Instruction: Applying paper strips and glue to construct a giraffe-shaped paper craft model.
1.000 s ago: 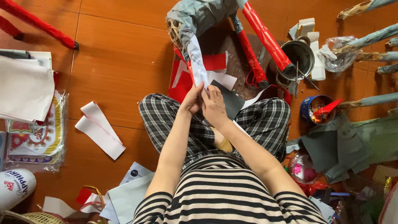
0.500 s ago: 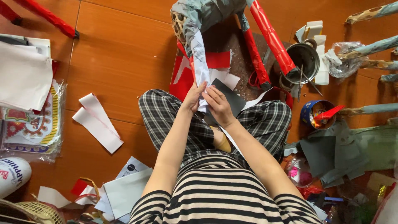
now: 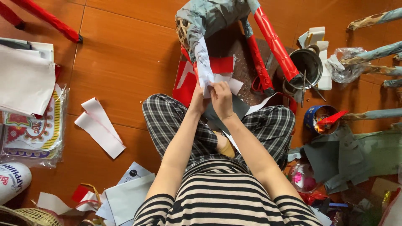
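I sit cross-legged on an orange-brown wooden floor (image 3: pixel 125 62). My left hand (image 3: pixel 197 99) and my right hand (image 3: pixel 222 97) meet in front of my knees, both pinching the lower end of a white paper strip (image 3: pixel 204 62). The strip runs up onto a woven frame covered in grey-blue paper (image 3: pixel 213 16), which has legs wrapped in red paper (image 3: pixel 274 42). Red and white paper pieces (image 3: pixel 222 67) lie under the frame.
A metal pot (image 3: pixel 307 62) with sticks stands at the right, a blue tin (image 3: pixel 320 119) below it. Grey paper sheets (image 3: pixel 339 159) lie far right. White strips (image 3: pixel 100 127), a patterned packet (image 3: pixel 31 132) and white sheets (image 3: pixel 23 79) lie left. Paper-wrapped sticks (image 3: pixel 377 19) sit upper right.
Both hands have moved up and forward a little with the white strip, drawing it straighter against the frame. The view has shifted slightly.
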